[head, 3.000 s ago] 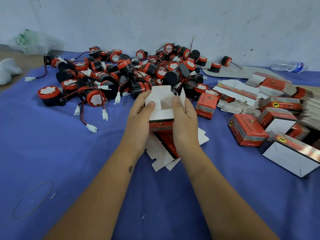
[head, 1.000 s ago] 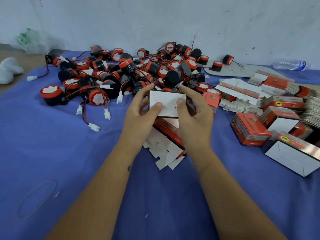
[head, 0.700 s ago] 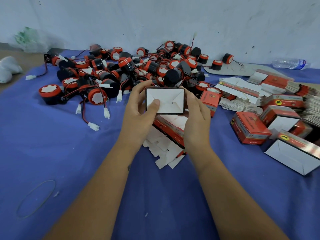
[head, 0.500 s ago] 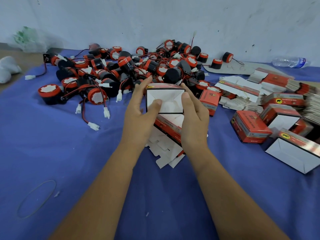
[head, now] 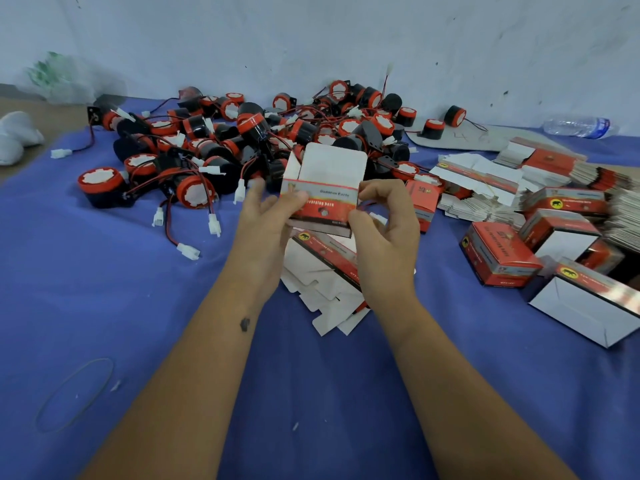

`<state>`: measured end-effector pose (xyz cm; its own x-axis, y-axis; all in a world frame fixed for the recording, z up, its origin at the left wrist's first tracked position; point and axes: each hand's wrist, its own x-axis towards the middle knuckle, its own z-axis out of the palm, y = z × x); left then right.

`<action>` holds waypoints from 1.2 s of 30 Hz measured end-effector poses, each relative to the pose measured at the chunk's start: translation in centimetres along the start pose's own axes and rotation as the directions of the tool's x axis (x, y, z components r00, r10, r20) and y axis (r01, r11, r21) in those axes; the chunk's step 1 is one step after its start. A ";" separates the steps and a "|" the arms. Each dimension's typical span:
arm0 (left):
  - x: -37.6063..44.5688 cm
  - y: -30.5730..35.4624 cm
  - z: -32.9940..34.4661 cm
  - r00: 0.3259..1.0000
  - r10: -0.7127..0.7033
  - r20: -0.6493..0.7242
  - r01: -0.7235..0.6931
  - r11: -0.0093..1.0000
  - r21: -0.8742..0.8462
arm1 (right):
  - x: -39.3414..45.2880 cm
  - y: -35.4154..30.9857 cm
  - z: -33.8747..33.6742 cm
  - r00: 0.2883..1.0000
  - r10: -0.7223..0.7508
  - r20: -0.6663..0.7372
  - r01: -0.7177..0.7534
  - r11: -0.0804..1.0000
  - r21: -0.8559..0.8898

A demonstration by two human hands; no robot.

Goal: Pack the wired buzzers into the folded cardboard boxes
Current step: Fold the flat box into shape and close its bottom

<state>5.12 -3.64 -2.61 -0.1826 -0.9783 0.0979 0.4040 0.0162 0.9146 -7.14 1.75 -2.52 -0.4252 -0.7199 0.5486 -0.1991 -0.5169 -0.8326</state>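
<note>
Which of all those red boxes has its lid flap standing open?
The box held in both hands, left hand and right hand: its white lid flap sticks up, top open.

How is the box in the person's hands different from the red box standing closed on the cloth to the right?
The held box has its white top flap raised and open; the closed box is shut. Both hands, left hand and right hand, grip the held box above the cloth, while the closed box rests on it. Both are red printed cardboard.

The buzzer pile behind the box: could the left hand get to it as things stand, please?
Probably not yet: the left hand grips the box with the right hand. Once released, the buzzer pile lies unobstructed just beyond.
</note>
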 end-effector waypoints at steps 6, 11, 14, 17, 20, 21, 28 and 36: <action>0.3 -0.2 -0.8 0.998 0.018 -0.053 -0.017 0.999 0.032 | 0.3 0.9 -0.7 0.996 0.051 -0.072 -0.061 0.986 -0.157; 1.3 -0.7 -2.1 0.931 0.228 -0.285 -0.196 0.971 0.137 | 1.5 1.9 -1.9 0.963 0.144 -0.229 -0.195 0.955 -0.221; 1.8 -0.9 -2.6 0.899 0.218 -0.381 -0.181 0.975 0.132 | 2.2 2.5 -2.1 0.951 0.196 -0.238 -0.264 0.916 -0.301; 2.2 -1.2 -2.8 0.876 0.231 -0.423 -0.151 0.965 0.215 | 3.8 2.9 -1.6 0.964 0.234 -0.123 -0.264 0.866 -0.425; 2.3 -1.5 -3.0 0.843 0.240 -0.482 -0.136 0.961 0.240 | 6.0 3.4 -0.4 0.964 0.261 0.051 -0.171 0.755 -0.633; 2.3 -1.5 -3.0 0.833 0.240 -0.499 -0.135 0.962 0.237 | 6.7 3.6 0.0 0.959 0.270 0.085 -0.146 0.727 -0.671; 2.3 -1.9 -2.6 0.843 0.283 -0.458 -0.145 0.939 0.312 | 9.7 6.0 2.0 0.933 0.343 0.111 -0.169 0.688 -0.706; 2.1 -1.8 -2.2 0.880 0.281 -0.383 -0.139 0.923 0.359 | 10.6 6.2 2.8 0.946 0.322 0.042 -0.192 0.659 -0.727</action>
<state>6.01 -6.21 -4.87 0.2967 -0.9352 0.1932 0.0768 0.2250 0.9713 -10.39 -10.38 -1.72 -0.4289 -0.8670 0.2536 -0.6914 0.1345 -0.7098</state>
